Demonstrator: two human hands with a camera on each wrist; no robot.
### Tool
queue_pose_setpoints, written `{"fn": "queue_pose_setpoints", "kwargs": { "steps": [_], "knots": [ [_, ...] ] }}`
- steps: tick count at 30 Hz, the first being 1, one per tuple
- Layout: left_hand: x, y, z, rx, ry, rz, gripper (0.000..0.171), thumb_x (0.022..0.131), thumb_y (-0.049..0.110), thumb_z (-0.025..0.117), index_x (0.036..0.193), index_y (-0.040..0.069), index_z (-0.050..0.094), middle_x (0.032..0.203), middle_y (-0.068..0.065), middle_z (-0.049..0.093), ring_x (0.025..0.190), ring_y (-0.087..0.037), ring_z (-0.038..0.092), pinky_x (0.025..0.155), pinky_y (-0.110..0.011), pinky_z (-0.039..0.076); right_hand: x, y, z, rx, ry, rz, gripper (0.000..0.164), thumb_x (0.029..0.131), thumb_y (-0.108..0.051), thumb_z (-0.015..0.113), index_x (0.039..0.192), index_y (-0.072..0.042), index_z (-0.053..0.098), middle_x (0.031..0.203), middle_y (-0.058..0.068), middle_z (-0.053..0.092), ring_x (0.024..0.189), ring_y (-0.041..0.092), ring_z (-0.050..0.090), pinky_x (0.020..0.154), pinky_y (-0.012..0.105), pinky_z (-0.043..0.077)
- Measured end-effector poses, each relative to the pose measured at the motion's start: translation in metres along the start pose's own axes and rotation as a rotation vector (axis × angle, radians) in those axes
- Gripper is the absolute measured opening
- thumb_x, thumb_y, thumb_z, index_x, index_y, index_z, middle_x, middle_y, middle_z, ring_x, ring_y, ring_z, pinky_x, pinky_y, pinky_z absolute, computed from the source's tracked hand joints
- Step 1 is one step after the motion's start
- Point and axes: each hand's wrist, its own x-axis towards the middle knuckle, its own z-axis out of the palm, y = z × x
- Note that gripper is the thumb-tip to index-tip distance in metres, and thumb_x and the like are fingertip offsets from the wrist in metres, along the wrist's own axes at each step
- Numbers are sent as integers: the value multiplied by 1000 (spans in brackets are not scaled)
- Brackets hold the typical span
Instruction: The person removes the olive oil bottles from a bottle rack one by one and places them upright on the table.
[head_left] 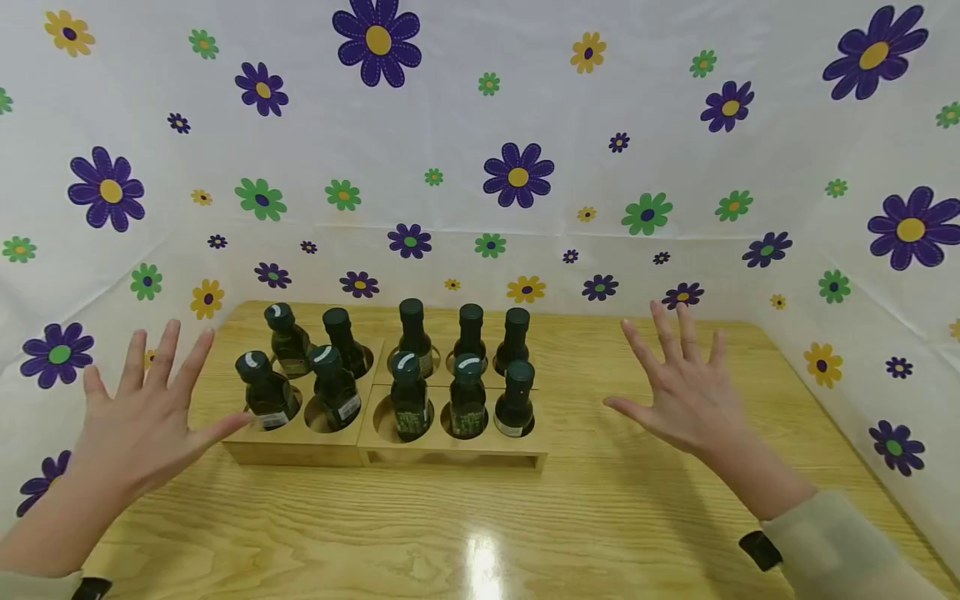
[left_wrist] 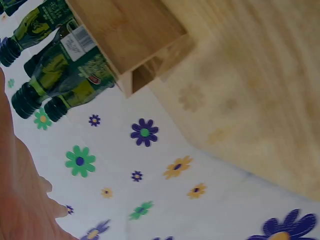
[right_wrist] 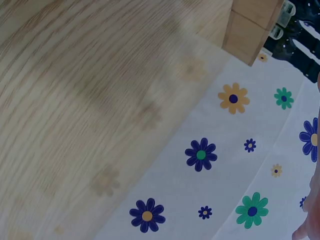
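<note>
L hand [head_left: 142, 417]: approx. 8–9 o'clock in head view, back showing, L fingers [head_left: 166, 354] straight & spread wide twd 12–1, L thumb [head_left: 225, 427] out twd 2. R hand [head_left: 688, 392]: approx. 4 o'clock, back showing too, R fingers [head_left: 665, 333] straight & fanned twd 11–12, R thumb [head_left: 630, 410] out twd 10. Hands well apart. L arm [head_left: 63, 525] in from 8, R arm [head_left: 761, 475] from 4, both bare btw hand & pale sleeve [head_left: 836, 533]. L-wrist view: part of L hand, 7–9; R-wrist view: part of R hand, 3–5.
</note>
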Motion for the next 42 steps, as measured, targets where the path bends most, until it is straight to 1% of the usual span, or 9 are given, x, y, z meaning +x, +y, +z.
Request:
{"fn": "queue_pose_setpoints", "kwargs": {
  "steps": [2, 6, 14, 21, 25, 28, 34, 38, 42],
  "knots": [
    [-8, -5, 5, -25, -7, -30, 109, 83, 73, 54, 156, 23, -9, 159, -13, -18, 140, -40, -20, 92, -79, -5, 2, -6, 1, 10, 6, -3, 101, 82, -87, 13, 156, -19, 18, 161, 14, -7, 145, 37, -7, 98, 75, 14],
    [-21, -12, 15, -87, -31, -72, 107, 85, 70, 54, 156, 20, -9, 158, -14, -19, 139, -46, -18, 90, -82, -2, 7, -17, 6, 41, 3, 6, 101, 82, -87, 13, 157, -19, 15, 161, 14, -7, 145, 38, -4, 100, 73, 13],
    [-36, -15, 29, -275, -66, -102, 109, 87, 58, 62, 155, 16, -12, 158, -12, -20, 139, -49, -13, 90, -80, -5, 14, -42, 14, 228, -60, 53, 98, 87, -78, 37, 157, -18, 6, 162, 11, -8, 146, 35, -6, 102, 72, 11],
    [-37, -11, 46, -468, -108, -68, 112, 88, 46, 69, 153, 14, -16, 158, -24, -7, 134, -58, 10, 95, -76, 13, 14, -62, 23, 400, -59, 67, 96, 90, -70, 45, 157, -15, 6, 161, 14, 4, 146, 36, 6, 104, 68, 13],
    [-36, -10, 54, -608, -187, -94, 108, 93, 40, 66, 151, 22, -24, 156, -28, -7, 127, -64, 19, 88, -76, 24, 13, -72, 27, 503, -41, 62, 93, 91, -69, 44, 157, -14, 7, 160, 15, 11, 145, 37, 10, 106, 67, 11],
    [-36, -8, 58, -673, -213, -98, 106, 95, 34, 64, 149, 27, -27, 155, -33, 0, 124, -63, 29, 81, -78, 27, 12, -79, 30, 577, -30, 56, 92, 93, -68, 42, 157, -12, 9, 159, 16, 15, 143, 39, 16, 106, 66, 11],
    [-32, -7, 66, -771, -188, -53, 94, 99, 24, 59, 152, 25, -19, 147, -39, 23, 111, -58, 48, 79, -71, 39, 8, -87, 35, 751, -35, 62, 84, 97, -57, 47, 156, -11, 10, 156, 19, 23, 139, 41, 26, 108, 60, 18],
    [-30, -7, 70, -808, -222, -18, 80, 102, 20, 54, 153, 13, -7, 142, -42, 28, 109, -57, 51, 81, -64, 44, 7, -91, 39, 836, -48, 54, 79, 98, -45, 53, 156, -9, 13, 156, 18, 26, 139, 39, 27, 107, 59, 21],
    [-29, -7, 73, -771, -219, 2, 66, 103, 19, 51, 149, 3, 6, 138, -43, 32, 113, -56, 49, 83, -58, 45, 6, -94, 43, 870, -58, 38, 75, 99, -38, 55, 155, -9, 16, 155, 15, 28, 139, 35, 28, 107, 57, 23]
  ]
}}
